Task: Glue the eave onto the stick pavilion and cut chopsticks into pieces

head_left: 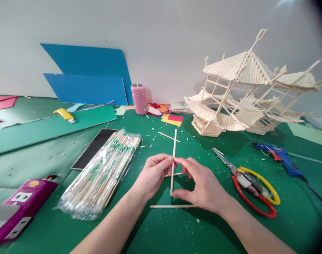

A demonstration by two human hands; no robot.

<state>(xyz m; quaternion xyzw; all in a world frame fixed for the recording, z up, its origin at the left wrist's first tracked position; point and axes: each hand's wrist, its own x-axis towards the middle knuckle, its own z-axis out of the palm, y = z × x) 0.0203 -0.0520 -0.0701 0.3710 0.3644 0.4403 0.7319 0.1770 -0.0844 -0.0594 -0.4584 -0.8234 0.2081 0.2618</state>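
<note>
Both my hands hold one thin wooden stick (174,146) upright over the green mat (177,229). My left hand (151,176) pinches it near the middle with thumb and fingers. My right hand (202,187) pinches it at the same height, with the thumb at its lower end. A second stick (166,206) lies flat on the mat just below my hands, and a short one (174,174) shows between them. A plastic-wrapped bundle of sticks (102,173) lies to the left of my left hand.
Red-and-yellow-handled shears (252,185) and a blue glue gun (281,157) lie to the right. A stick-built pavilion model (245,95) stands at the back right. A phone (93,148), pink can (139,98), blue boards (89,76), yellow cutter (64,114) and magenta box (20,208) sit left.
</note>
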